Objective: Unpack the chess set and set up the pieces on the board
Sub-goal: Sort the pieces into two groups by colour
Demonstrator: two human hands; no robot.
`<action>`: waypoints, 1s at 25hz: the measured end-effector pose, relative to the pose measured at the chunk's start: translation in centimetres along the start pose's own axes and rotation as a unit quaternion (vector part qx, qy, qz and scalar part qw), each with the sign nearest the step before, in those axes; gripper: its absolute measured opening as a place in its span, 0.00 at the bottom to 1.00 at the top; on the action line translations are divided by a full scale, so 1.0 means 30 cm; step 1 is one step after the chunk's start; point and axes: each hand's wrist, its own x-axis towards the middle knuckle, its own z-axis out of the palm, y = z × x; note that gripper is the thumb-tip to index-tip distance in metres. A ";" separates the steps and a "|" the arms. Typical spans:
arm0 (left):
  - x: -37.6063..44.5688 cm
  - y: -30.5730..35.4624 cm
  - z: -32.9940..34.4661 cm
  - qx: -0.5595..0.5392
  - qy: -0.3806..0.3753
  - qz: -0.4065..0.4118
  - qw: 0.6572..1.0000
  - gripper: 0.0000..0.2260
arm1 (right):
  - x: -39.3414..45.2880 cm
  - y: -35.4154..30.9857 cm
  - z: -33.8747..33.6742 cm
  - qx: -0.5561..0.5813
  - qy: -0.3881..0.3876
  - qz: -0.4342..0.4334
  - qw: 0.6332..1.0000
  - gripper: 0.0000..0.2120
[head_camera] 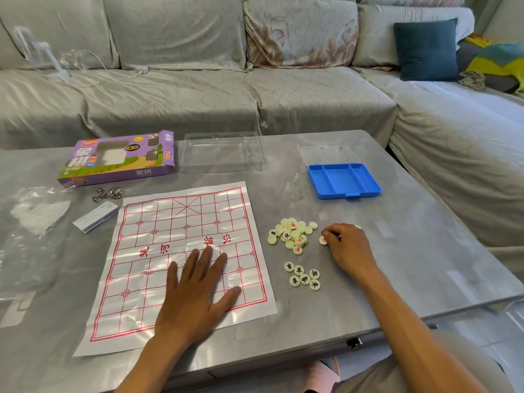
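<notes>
Head view: board (181, 251) is pressed flat by open left hand (195, 290), while red piece (323, 240) at three o'clock is pinched by right hand (347, 248), sorting underway, placement judged next.

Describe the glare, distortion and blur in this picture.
Head view: window glare streaks the glossy board and grey table; wide-angle lens bends the sofa and table edges; the clear bag washes out; hands and pieces stay fairly sharp.
</notes>
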 end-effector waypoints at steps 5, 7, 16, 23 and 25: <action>0.002 -0.003 0.005 0.002 -0.002 -0.001 1.000 0.37 | -0.014 -0.002 0.007 -0.096 -0.036 -0.027 0.994 0.07; 0.001 -0.005 0.005 0.002 0.000 0.001 1.000 0.37 | -0.011 0.008 -0.007 -0.119 0.015 0.001 0.993 0.09; 0.000 0.000 0.003 -0.005 0.000 -0.002 1.000 0.37 | -0.031 -0.035 0.018 -0.105 -0.054 -0.123 0.985 0.08; 0.001 0.000 0.004 -0.004 -0.003 0.002 1.000 0.37 | -0.023 -0.026 -0.017 -0.087 -0.082 -0.077 0.990 0.06; 0.000 -0.001 0.002 -0.005 0.002 0.002 1.000 0.37 | -0.019 -0.026 -0.014 -0.067 -0.107 -0.080 0.989 0.06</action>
